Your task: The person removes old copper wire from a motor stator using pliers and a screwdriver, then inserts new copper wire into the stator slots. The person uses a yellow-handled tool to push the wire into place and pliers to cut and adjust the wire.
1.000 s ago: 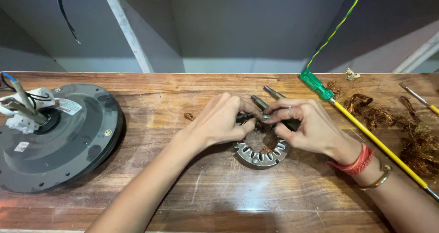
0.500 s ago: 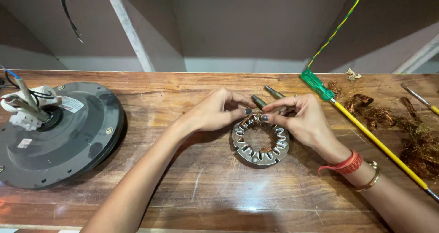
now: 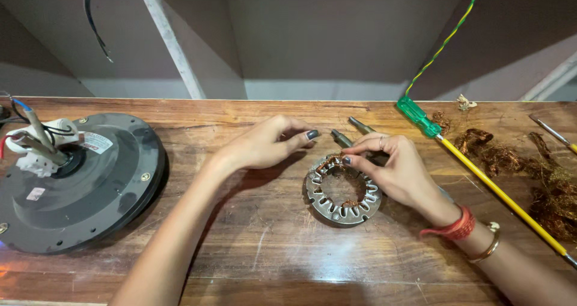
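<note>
Our left hand (image 3: 264,144) hovers loosely curled, palm down, fingers (image 3: 309,135) bent inward with dark-painted nails and closed on nothing. Our right hand (image 3: 399,171) is arched, thumb and forefinger pinched together at their tips. Both forearms reach in from the lower edge, the right wrist wearing bangles.

I'm at a scuffed wooden bench (image 3: 252,246), glare patch at 6 o'clock. Grey wall (image 3: 312,42) behind, w/ a pale strip along its base. White slanted bar (image 3: 171,42) at 11 o'clock, black cable (image 3: 95,24) hanging beside it. Light soft, even.
</note>
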